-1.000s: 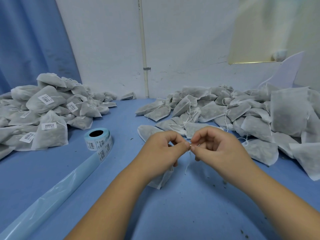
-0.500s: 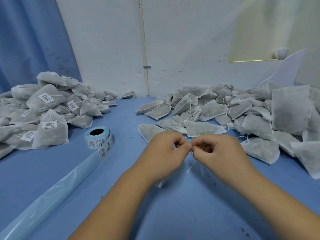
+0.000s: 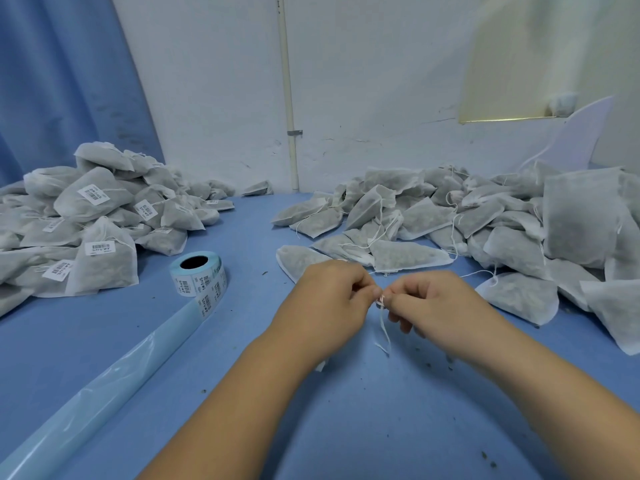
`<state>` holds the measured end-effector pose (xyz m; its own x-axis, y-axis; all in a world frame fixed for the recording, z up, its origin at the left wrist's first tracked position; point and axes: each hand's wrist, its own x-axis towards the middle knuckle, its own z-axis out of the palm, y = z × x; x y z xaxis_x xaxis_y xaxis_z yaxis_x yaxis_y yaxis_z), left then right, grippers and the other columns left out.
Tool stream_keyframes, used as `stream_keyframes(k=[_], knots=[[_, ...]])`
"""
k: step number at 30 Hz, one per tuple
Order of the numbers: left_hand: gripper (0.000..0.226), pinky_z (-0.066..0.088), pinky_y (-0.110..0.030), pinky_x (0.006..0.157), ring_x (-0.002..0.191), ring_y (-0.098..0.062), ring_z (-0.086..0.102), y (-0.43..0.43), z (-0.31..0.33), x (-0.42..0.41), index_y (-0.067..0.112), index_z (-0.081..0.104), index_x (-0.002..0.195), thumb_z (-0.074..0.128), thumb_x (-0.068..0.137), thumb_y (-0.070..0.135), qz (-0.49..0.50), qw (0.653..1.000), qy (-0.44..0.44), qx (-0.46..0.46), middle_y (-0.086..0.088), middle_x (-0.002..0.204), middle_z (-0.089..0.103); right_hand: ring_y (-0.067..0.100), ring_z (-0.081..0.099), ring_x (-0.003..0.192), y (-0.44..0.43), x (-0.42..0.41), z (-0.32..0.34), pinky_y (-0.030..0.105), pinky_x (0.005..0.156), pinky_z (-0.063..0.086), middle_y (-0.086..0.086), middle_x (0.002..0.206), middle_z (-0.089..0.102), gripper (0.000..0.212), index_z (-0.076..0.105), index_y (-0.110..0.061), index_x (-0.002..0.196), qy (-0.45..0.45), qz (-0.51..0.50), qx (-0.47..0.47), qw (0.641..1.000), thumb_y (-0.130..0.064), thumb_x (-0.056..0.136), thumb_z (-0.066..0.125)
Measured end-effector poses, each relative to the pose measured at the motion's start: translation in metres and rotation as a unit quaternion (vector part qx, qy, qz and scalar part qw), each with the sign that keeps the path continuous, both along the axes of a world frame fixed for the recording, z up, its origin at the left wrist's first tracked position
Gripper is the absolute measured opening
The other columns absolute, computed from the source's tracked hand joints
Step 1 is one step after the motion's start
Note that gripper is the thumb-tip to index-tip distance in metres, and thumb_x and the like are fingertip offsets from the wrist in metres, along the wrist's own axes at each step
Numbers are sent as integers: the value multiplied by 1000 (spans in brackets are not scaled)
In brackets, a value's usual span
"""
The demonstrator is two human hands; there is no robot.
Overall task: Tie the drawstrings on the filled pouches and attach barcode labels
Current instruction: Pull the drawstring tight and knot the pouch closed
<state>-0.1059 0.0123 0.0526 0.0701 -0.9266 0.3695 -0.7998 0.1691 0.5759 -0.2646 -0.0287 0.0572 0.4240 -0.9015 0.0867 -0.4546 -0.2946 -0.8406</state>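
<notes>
The left hand (image 3: 325,303) and right hand (image 3: 440,306) are bare, as are both forearms (image 3: 242,410).

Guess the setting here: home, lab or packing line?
Likely a small hand-packing workshop: a pile of labelled pouches on the left, a heap of unlabelled pouches on the right, and a barcode label roll on the blue table.

**Two heaps, a roll, hands at centre**

On the blue table top (image 3: 346,427), the left hand (image 3: 325,306) and right hand (image 3: 440,306) meet at centre, both pinching the thin white drawstring (image 3: 382,320) between them. The heap of labelled grey mesh pouches (image 3: 93,237) lies at ten o'clock and the heap of unlabelled grey mesh pouches (image 3: 485,220) at two. The pale-blue roll of barcode labels (image 3: 199,275) stands at eleven, near the labelled heap. Its glossy backing strip (image 3: 104,386) trails toward eight.
</notes>
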Motion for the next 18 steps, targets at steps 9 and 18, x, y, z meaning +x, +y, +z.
stream_keyframes(k=[9,18], knots=[[15,46,-26,78,86,-8,59,6,2,-1,21,77,95,62,94,22,-43,992,-98,-60,7,88,70,-4,47,37,2,1,1,9,32,27,-16,48,59,23,67,-18,66,-10,-4,16,1000,-24,87,63],[19,48,-30,78,88,-10,55,3,3,-4,21,63,87,52,99,30,5,998,-70,2,10,92,61,-1,55,47,-2,1,-3,12,43,41,-12,59,67,17,72,-20,67,-33,-18,-4,999,-25,83,68]])
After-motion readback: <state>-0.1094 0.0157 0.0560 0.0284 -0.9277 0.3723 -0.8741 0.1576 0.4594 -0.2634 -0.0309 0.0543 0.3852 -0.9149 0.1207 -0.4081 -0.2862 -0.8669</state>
